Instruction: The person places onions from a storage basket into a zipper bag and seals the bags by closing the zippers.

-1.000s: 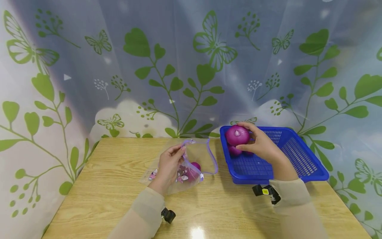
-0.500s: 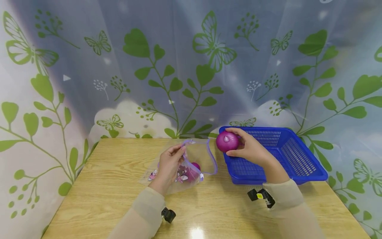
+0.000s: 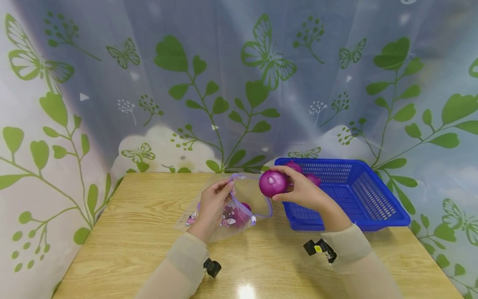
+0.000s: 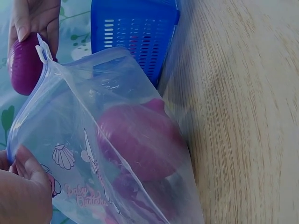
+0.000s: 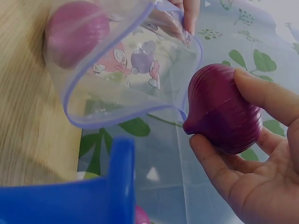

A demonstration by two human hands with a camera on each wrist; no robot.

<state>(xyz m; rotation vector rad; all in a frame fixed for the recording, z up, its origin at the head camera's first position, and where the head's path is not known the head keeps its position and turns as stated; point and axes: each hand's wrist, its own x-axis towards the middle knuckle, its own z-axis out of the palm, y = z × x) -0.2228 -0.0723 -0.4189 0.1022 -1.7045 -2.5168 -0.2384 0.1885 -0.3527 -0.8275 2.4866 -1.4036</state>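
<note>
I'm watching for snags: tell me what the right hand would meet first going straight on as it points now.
The right hand, with the onion leading, would probably meet the clear bag at its open mouth, though depth is hard to judge.

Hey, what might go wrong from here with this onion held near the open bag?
The right hand holds a round, smooth onion up off the table, so it might slip and roll away. The left hand pinches only one side of the mouth of the clear bag, so the unheld side could fold inward and block the onion.
</note>
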